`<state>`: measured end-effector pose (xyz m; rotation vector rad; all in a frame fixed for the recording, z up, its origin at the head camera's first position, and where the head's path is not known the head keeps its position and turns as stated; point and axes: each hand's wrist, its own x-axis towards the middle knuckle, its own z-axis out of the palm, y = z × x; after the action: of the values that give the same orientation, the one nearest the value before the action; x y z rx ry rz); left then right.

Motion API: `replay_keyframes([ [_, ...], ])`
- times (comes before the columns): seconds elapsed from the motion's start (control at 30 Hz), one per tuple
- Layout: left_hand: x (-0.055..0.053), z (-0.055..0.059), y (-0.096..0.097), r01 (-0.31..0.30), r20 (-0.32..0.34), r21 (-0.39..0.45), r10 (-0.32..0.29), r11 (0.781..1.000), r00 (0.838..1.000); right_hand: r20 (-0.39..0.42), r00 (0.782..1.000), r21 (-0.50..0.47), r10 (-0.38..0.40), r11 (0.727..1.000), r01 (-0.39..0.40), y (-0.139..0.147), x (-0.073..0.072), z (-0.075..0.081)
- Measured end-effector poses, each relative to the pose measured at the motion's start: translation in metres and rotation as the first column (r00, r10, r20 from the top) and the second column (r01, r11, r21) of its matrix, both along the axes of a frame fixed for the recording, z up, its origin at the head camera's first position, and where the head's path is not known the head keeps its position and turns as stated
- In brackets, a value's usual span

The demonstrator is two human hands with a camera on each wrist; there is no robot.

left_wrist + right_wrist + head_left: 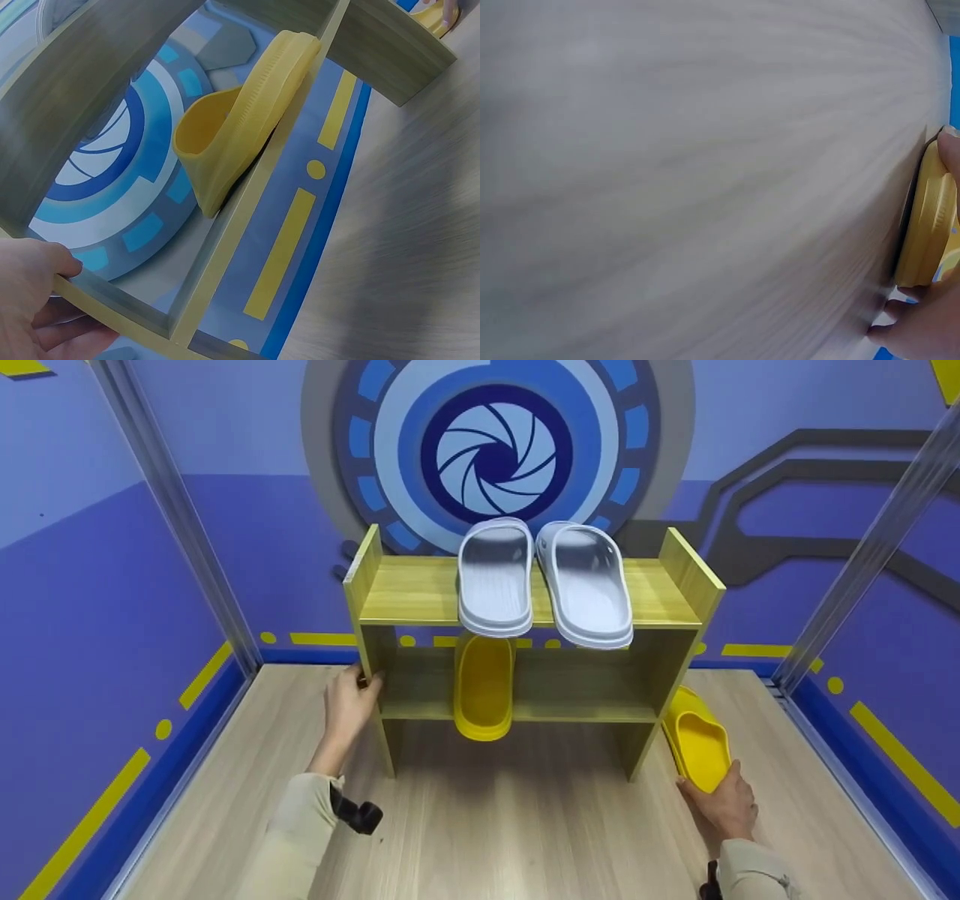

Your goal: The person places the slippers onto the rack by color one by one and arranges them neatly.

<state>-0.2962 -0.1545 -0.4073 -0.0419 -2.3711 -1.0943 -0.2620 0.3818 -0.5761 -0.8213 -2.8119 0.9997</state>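
Note:
A small wooden shoe rack (517, 712) stands at the back of the table. My left hand (351, 701) holds the front edge of its left side panel, the thumb inside and the fingers outside in the left wrist view. One yellow clog (484, 690) sits on the middle shelf, left of centre, its heel toward me. To the right of the rack, my right hand (726, 802) grips the heel end of another yellow clog (701, 746), thumb on one side and fingers on the other. That clog is low at the tabletop; whether its heel is lifted I cannot tell.
Two pale grey clogs (496, 577) stand side by side on the top shelf, heels over its front edge. Patterned blue panels (247, 547) with metal corner posts (184, 517) enclose the wood-grain table (510, 840) at the back and sides.

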Motion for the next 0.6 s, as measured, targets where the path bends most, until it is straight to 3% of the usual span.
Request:
replay_keyframes([
  [0.27, -0.0002, -0.0006, -0.0002, 0.005, 0.011, -0.015, -0.005, 1.000, 1.000, -0.035, 0.999, 0.051, 0.031, 0.998, -0.030, 0.0003, 0.0011, -0.0005],
  [0.6, 0.0015, -0.0004, -0.0002, 0.007, 0.032, 0.010, -0.008, 1.000, 0.999, -0.097, 0.995, -0.136, 0.012, 0.990, -0.025, 0.0017, 0.0008, 0.0004],
])
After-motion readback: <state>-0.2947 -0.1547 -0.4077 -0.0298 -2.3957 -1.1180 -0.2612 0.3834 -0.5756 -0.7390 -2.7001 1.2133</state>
